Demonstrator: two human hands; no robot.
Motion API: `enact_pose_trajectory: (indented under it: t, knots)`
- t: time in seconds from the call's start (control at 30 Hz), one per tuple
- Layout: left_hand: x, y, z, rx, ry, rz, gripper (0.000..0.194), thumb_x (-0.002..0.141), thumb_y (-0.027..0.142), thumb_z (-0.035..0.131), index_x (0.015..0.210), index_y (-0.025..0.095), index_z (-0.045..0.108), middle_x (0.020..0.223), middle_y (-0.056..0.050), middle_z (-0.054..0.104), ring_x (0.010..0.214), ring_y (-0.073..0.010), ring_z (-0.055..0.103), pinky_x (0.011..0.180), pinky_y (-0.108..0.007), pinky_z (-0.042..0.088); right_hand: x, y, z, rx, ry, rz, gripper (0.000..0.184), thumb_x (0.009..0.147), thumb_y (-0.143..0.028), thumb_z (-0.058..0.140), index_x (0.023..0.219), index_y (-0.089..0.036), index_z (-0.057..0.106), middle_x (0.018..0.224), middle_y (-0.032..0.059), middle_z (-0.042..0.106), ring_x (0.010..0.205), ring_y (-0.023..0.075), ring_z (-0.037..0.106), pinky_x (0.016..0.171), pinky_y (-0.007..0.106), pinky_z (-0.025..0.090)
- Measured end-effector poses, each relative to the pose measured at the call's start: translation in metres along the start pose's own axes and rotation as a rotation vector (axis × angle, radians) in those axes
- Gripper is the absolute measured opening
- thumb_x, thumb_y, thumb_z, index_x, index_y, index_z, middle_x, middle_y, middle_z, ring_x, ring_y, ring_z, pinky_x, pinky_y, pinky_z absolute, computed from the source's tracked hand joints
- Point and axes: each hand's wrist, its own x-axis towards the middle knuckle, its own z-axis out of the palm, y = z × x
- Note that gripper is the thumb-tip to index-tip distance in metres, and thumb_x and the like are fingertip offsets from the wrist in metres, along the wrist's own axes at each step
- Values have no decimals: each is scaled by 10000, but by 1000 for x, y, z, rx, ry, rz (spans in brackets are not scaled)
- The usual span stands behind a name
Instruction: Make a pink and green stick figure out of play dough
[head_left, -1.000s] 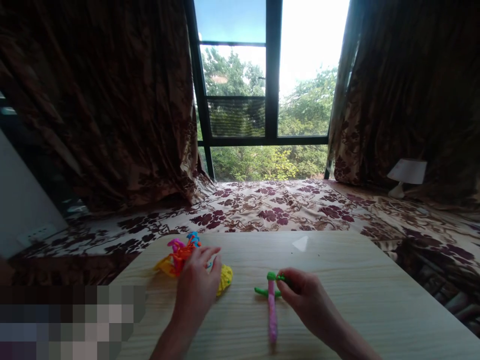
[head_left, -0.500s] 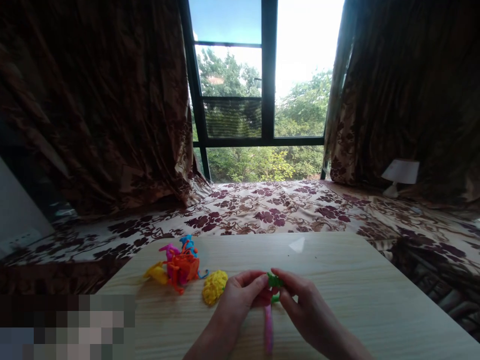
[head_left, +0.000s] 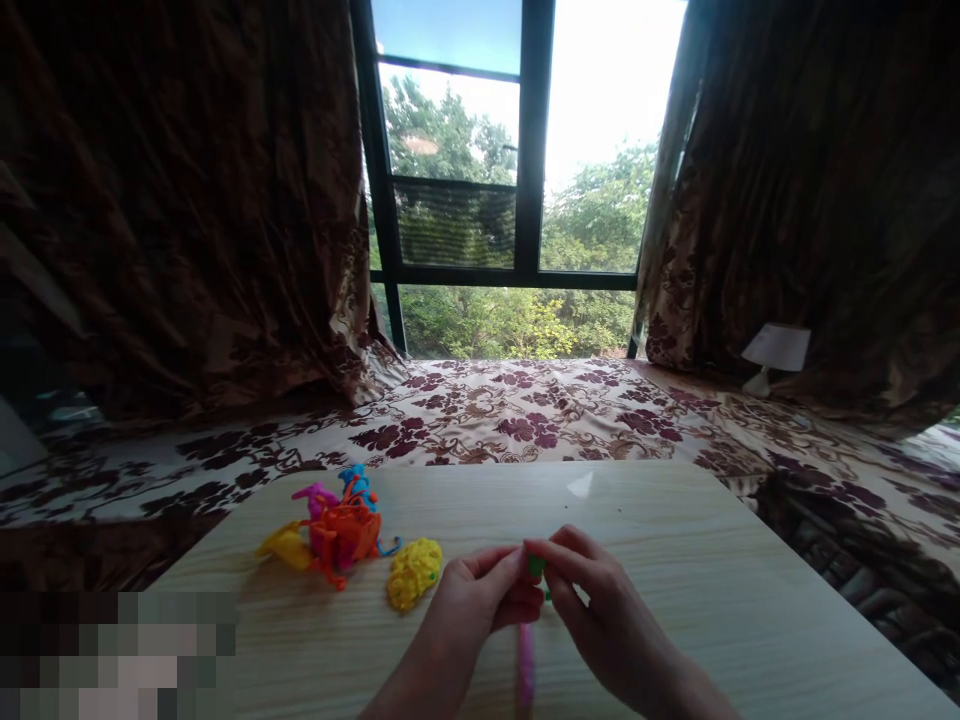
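A small lump of green modelling clay [head_left: 535, 566] is pinched between the fingertips of both hands, over the table. My left hand [head_left: 486, 588] is closed on its left side, the other fingers curled under. From the right, the thumb and forefinger of my right hand [head_left: 592, 580] press on the same lump. Just below, another bit of green [head_left: 548, 596] shows, mostly hidden by the fingers. A slim pink stick [head_left: 525, 670] lies beneath the hands, its upper end covered. Left of my left hand sits a bumpy yellow clay mound [head_left: 414, 573] with a green speck.
At the table's [head_left: 712, 580] left is a heap of orange clay-like pieces [head_left: 346, 535], with magenta, blue and yellow [head_left: 286, 546] ones around it. Beyond the table lies flowered cloth [head_left: 525, 415] below a window. A white lamp [head_left: 777, 347] stands at the right.
The view has swung slightly to the right, so the table things appear further left. The fingers have closed more around the green lump, and less of it shows.
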Motion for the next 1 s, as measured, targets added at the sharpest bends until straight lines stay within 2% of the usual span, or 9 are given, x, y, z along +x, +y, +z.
enact_pose_trajectory:
  t: [0.2,0.4,0.5,0.63,0.87,1.0]
  knots:
    - [-4,3,5,7,-79,12,353,647,372,671,890,116,675,762,-97,684,667,-159,607,658,-287,477,0,2,1,18,0,28,197,840,-184,483,984,-217,612,746,4,516,659,114,503,597,224,418]
    - [-2,1,0,-71,-100,11,284,675,350,652,833,115,680,692,-74,665,600,-123,569,594,-244,450,0,4,4,80,35,13,278,803,-135,508,1066,-206,565,776,4,525,666,110,527,625,227,443]
    - [-3,0,0,-46,-63,63,255,691,343,636,773,107,683,611,-43,625,509,-83,491,510,-206,397,-1,5,7,68,27,19,219,808,-134,500,995,-200,593,753,2,526,653,108,521,605,222,431]
    - [-1,-5,1,-2,-96,94,249,711,343,611,757,111,688,549,-5,558,489,-70,430,472,-189,347,-3,5,10,13,85,32,138,818,-159,487,862,-192,613,719,3,530,648,115,508,597,230,411]
    - [4,-10,-1,-38,-113,34,269,735,387,573,831,156,669,645,-2,572,544,-87,487,567,-225,414,0,4,3,140,26,67,199,847,-145,427,926,-182,606,786,17,563,701,119,537,632,227,426]
    - [2,-10,0,-24,-151,23,293,735,408,563,833,149,660,628,10,548,544,-83,485,581,-227,423,-1,11,6,158,35,123,128,826,-164,482,869,-176,602,734,0,578,656,113,538,610,223,427]
